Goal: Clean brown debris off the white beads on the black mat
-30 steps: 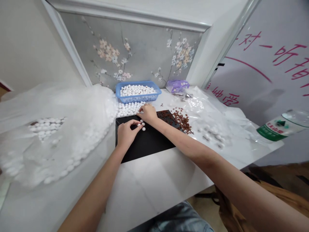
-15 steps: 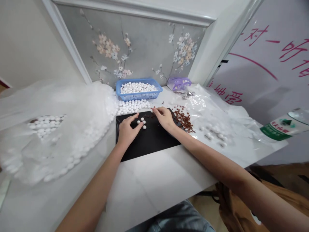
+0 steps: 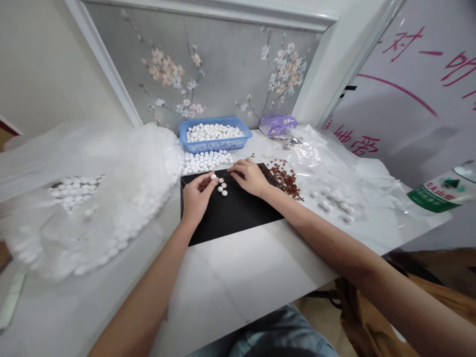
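Observation:
My left hand point(image 3: 197, 199) pinches a small white ball point(image 3: 213, 177) between thumb and fingers above the left part of a black mat point(image 3: 238, 213). Just right of it, several loose white balls point(image 3: 223, 186) lie on the mat. My right hand point(image 3: 251, 178) is at the mat's far edge, its thumb and fingers drawn together and pointing left. Whatever is between those fingertips is too small to make out. To its right spreads a pile of small reddish-brown star-shaped pieces point(image 3: 285, 178), partly on the mat's corner.
Behind the mat stands a blue basket point(image 3: 215, 146) full of white balls, with rows of white balls point(image 3: 206, 162) before it. A large clear bag point(image 3: 122, 188) of balls fills the left side. Plastic bags point(image 3: 330, 173), a purple packet point(image 3: 277, 125) and a bottle point(image 3: 442, 191) are on the right.
My left hand has closed on a white ball and raised it slightly. The right hand no longer shows a ball at its fingertips and is lower over the mat's far edge.

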`<action>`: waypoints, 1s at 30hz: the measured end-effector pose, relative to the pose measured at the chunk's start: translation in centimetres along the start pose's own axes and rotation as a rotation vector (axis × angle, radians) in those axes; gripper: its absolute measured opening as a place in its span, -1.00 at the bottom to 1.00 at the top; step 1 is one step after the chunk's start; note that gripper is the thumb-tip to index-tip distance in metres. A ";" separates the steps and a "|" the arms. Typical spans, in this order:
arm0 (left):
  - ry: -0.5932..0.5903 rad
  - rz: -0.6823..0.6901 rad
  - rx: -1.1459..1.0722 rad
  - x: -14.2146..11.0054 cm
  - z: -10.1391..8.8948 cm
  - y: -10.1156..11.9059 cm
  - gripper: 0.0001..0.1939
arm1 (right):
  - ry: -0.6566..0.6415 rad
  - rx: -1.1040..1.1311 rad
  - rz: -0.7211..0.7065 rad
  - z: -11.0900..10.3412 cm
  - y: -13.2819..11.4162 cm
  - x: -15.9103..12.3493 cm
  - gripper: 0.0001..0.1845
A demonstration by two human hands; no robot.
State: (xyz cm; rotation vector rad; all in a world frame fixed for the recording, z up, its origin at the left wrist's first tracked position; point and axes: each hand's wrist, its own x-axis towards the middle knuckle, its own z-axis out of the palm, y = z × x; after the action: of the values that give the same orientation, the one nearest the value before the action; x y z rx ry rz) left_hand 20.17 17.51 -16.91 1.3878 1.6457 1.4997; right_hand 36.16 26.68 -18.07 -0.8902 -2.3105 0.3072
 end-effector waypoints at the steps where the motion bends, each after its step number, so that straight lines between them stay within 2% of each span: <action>1: 0.014 -0.028 -0.020 0.1 0.0 -0.2 -0.58 | -0.025 -0.035 0.006 0.0 0.3 0.0 -0.78; 5: 0.041 -0.065 -0.038 0.2 -0.1 -0.4 -0.54 | -0.110 -0.090 0.024 0.1 0.5 -0.1 -0.79; 8: 0.036 -0.063 -0.048 0.2 0.0 -0.3 -0.54 | -0.108 -0.086 0.046 0.1 0.4 0.0 -0.86; 12: 0.038 -0.066 -0.065 0.1 0.1 -0.1 -0.64 | -0.033 -0.059 0.081 -0.1 0.3 0.1 -0.89; 15: -0.013 -0.068 -0.107 -0.1 0.1 0.2 -0.67 | 0.042 -0.016 0.106 0.0 -0.1 -0.1 -0.88; 19: -0.159 -0.118 -0.223 0.0 -0.1 0.3 -0.65 | 0.164 0.267 0.040 0.6 -1.5 -0.6 -0.90; 22: -0.212 -0.195 -0.290 0.2 -0.3 -0.1 -0.60 | 0.263 0.427 -0.014 1.1 -2.8 -1.0 -0.89; 26: -0.236 -0.228 -0.292 0.4 -0.6 -0.4 -0.64 | 0.267 0.467 0.053 1.4 -3.6 -1.2 -0.86; 30: -0.254 -0.220 -0.287 0.3 -0.6 -0.3 -0.64 | 0.243 0.482 0.056 1.3 -3.5 -1.2 -0.86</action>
State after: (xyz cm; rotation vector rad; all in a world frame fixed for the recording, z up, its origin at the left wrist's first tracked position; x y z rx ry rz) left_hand 19.44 17.62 -17.00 1.1467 1.3211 1.3128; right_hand 34.19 23.31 -18.21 -0.7016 -1.8732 0.7040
